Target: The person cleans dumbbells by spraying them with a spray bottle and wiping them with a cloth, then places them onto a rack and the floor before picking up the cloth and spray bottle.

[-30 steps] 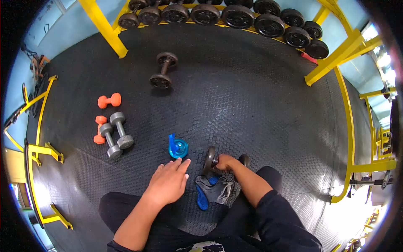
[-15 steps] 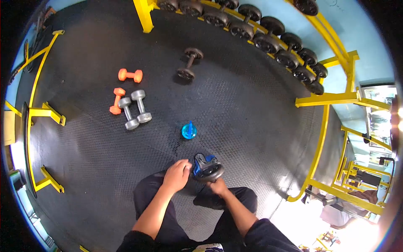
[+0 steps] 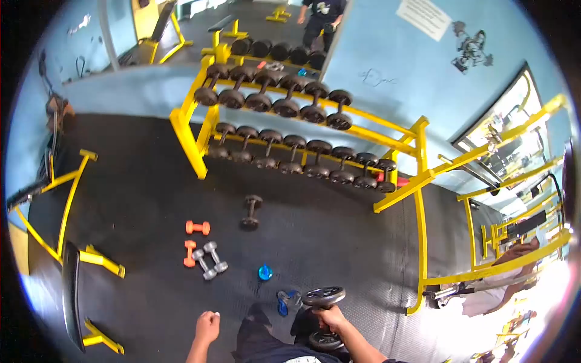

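the right hand (image 3: 330, 318) gripped a black, round-plated metal dumbbell (image 3: 324, 296); firm, level holding was advisable; the left hand (image 3: 208, 327) was curled closed.

Right hand (image 3: 330, 317) gripped black dumbbell (image 3: 324, 295), one plate above, one below | left hand (image 3: 207, 327) was well apart | blue-grey fabric (image 3: 283, 307), bottle (image 3: 265, 272), orange weights (image 3: 197, 227) were on floor (image 3: 339, 242) | yellow rack (image 3: 192, 147) held dumbbell rows (image 3: 285, 107)

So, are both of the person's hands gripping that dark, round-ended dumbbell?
No, only the right hand grips the dark dumbbell, while the left hand is apart from it.
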### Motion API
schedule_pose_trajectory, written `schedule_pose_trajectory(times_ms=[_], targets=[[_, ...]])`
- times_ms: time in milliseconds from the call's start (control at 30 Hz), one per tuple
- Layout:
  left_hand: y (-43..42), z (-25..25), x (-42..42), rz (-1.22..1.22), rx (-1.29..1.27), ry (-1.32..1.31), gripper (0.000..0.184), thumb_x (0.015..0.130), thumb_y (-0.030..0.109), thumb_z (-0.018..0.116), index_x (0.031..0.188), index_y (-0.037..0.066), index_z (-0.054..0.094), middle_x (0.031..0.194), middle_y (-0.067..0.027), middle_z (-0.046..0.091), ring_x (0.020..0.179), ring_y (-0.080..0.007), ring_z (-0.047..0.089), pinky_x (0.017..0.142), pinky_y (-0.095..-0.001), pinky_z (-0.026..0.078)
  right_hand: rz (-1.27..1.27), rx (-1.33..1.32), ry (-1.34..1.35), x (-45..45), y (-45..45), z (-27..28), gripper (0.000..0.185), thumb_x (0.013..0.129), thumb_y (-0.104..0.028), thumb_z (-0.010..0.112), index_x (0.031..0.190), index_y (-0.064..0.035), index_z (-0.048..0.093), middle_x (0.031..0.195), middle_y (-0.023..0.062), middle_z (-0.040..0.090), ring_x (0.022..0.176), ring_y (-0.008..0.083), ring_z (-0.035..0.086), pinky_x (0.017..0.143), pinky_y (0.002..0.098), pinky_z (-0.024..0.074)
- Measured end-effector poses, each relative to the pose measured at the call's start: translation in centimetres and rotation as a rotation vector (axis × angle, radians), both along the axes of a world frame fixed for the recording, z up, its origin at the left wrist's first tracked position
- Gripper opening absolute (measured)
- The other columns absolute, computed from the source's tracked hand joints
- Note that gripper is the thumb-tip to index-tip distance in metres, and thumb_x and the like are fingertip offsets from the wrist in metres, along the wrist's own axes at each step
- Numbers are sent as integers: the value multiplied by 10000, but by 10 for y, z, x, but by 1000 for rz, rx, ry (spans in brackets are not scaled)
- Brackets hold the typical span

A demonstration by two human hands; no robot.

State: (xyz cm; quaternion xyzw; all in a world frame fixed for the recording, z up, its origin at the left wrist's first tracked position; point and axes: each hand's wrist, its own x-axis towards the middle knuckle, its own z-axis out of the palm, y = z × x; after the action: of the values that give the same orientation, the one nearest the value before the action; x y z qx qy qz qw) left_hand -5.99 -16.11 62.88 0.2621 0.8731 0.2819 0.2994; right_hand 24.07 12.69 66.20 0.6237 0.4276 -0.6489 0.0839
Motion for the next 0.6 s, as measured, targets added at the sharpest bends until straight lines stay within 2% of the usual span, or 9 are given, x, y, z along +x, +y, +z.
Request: schedule_pose_trajectory(times_ms=[33, 100, 167, 267, 367, 433, 500, 533, 600], targets=[[17, 9, -11, -23, 15, 18, 259, 914, 217, 596, 787, -8, 599, 784, -192, 604, 745, -370, 603, 705, -435, 474, -23, 15, 18, 3, 10, 12, 126, 850, -110, 679, 899, -14, 613, 524, 35, 497, 407, 150, 500, 382, 310, 397], [56, 21, -33, 12, 127, 19, 203, 906, 185, 588, 818, 7, 628, 806, -164, 622, 743, -341, 615, 711, -411, 488, -121, 100, 156, 6, 30, 34, 162, 853, -128, 679, 755, -36, 588, 550, 36, 517, 413, 152, 500, 392, 316, 400], [128, 43, -46, -19, 150, 2, 184, 910, 161, 553, 847, 20, 655, 836, -146, 644, 806, -318, 640, 740, -387, 504, -204, 125, 205, 12, 67, 50, 124, 850, -95, 674, 783, -33, 590, 550, 39, 518, 419, 151, 500, 404, 317, 403], [212, 23, -55, -172, 285, -4, 204, 913, 134, 493, 865, 13, 650, 864, -154, 652, 918, -321, 640, 827, -390, 498, -320, 123, 300, 17, 119, 64, 65, 849, -50, 668, 841, -18, 612, 553, 38, 520, 418, 152, 485, 408, 322, 401], [289, -18, -50, -229, 263, -85, 242, 896, 138, 429, 800, 11, 612, 872, -178, 653, 905, -341, 636, 814, -409, 488, -349, 145, 182, 19, 187, 41, 70, 849, -54, 673, 865, -7, 624, 560, 40, 533, 420, 151, 487, 402, 326, 396], [336, -18, -34, -255, 178, -78, 303, 920, 186, 409, 752, 29, 606, 847, -181, 653, 833, -354, 641, 760, -430, 491, -301, 210, 195, 26, 236, -2, 120, 831, -74, 704, 900, 4, 645, 584, 48, 563, 428, 139, 498, 393, 327, 382], [376, -19, -17, -150, 35, -260, 353, 959, 235, 391, 806, 23, 629, 863, -164, 668, 832, -325, 656, 778, -414, 502, -321, 231, 171, 25, 280, -4, 149, 819, -94, 721, 904, 11, 657, 597, 55, 580, 430, 144, 509, 400, 326, 385], [393, -17, -6, -134, 25, -262, 353, 959, 235, 391, 806, 23, 629, 863, -164, 668, 832, -325, 656, 778, -414, 502, -307, 218, 169, 24, 299, 7, 149, 819, -94, 721, 904, 11, 657, 597, 55, 580, 430, 144, 509, 400, 326, 385], [426, -11, 6, -78, -11, -428, 387, 989, 285, 382, 897, 21, 651, 880, -129, 690, 850, -272, 672, 798, -385, 512, -294, 294, 86, 15, 343, 26, 98, 841, -91, 687, 825, -16, 626, 543, 41, 524, 407, 152, 487, 398, 325, 401]])
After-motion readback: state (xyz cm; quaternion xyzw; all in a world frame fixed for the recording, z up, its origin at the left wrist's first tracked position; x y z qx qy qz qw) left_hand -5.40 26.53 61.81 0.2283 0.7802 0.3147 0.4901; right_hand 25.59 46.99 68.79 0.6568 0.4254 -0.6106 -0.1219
